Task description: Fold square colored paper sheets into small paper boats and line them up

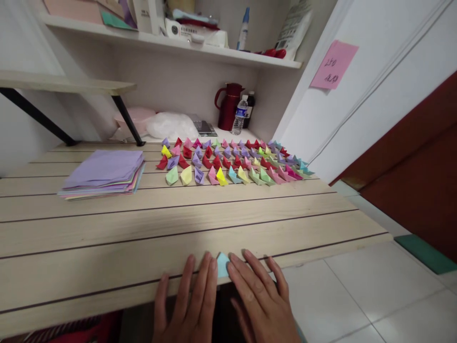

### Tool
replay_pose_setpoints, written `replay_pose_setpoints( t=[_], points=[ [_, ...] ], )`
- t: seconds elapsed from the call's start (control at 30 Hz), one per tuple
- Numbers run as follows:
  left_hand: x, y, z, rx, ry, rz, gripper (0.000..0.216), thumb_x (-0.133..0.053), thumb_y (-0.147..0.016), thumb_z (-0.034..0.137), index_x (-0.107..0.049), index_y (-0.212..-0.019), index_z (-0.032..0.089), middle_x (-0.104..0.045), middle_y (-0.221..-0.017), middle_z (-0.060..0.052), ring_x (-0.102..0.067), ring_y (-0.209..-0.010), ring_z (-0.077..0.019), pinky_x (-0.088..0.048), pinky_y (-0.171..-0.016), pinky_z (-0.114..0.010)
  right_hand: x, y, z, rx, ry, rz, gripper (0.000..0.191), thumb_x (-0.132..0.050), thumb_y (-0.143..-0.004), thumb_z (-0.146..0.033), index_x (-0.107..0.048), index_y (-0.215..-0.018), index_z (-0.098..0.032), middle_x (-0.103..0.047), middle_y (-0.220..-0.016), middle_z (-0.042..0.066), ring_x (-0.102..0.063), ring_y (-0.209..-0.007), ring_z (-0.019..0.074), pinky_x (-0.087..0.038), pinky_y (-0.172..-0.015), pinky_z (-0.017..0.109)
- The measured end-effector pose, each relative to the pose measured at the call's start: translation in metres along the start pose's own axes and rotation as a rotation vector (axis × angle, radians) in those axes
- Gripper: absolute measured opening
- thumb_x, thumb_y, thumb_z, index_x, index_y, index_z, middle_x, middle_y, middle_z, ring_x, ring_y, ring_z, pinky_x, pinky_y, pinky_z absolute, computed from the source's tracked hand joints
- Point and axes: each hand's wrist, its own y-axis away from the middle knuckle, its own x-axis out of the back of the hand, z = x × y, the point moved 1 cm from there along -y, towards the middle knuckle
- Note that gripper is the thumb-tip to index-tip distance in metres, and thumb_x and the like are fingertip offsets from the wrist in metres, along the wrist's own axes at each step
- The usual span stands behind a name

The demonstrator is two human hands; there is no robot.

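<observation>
A small piece of light blue folded paper (223, 265) lies at the table's front edge, its pointed end facing away from me. My left hand (191, 300) is on its left side, fingers stretched out, the index finger against the paper. From the right, my right hand (259, 295) rests its extended fingers on the table edge, with the index fingertip touching the paper. Its thumb is below the edge, partly in shadow; my left thumb is hidden. Farther back stand rows of small folded paper boats (221, 176) in many colours.
A stack of square coloured paper (103, 169), purple on top, lies at the left. Behind the boats are a dark red jug (229, 107) and a water bottle (239, 116). A raised wooden shelf (67, 83) stands on black legs. Tiled floor (342, 295) shows at right.
</observation>
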Motion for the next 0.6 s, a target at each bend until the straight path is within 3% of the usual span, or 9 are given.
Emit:
replay_pose_setpoints(
  t=[0.2,0.37,0.6],
  points=[
    [0.004,0.002,0.001,0.032,-0.014,0.002,0.059,-0.044,-0.084,0.006,-0.053,-0.14,0.025,-0.058,-0.143,0.0,-0.052,-0.132,-0.0275,-0.006,-0.124,-0.054,-0.002,0.0,-0.004,-0.061,-0.035,0.001,0.058,-0.05,-0.089,-0.007,-0.046,-0.146,-0.018,-0.056,-0.147,0.004,-0.037,-0.142,0.0293,-0.016,-0.117,0.055],
    [0.002,-0.002,0.008,0.078,-0.022,-0.015,0.054,-0.045,-0.084,0.001,-0.062,-0.13,0.024,-0.066,-0.134,-0.002,-0.057,-0.126,-0.0306,-0.004,-0.122,-0.062,-0.008,0.002,-0.008,-0.107,-0.094,0.036,0.054,-0.047,-0.091,-0.007,-0.048,-0.144,-0.02,-0.058,-0.144,0.006,-0.039,-0.14,0.029,-0.018,-0.115,0.056],
    [-0.004,-0.003,-0.001,0.108,0.106,0.144,0.047,-0.053,-0.085,0.005,-0.063,-0.126,0.027,-0.072,-0.125,0.003,-0.06,-0.121,-0.0229,-0.01,-0.122,-0.046,-0.002,-0.015,0.002,-0.094,-0.275,0.222,0.028,-0.057,-0.094,-0.011,-0.065,-0.119,-0.022,-0.072,-0.118,0.005,-0.059,-0.112,0.0259,-0.038,-0.095,0.044]
  ],
)
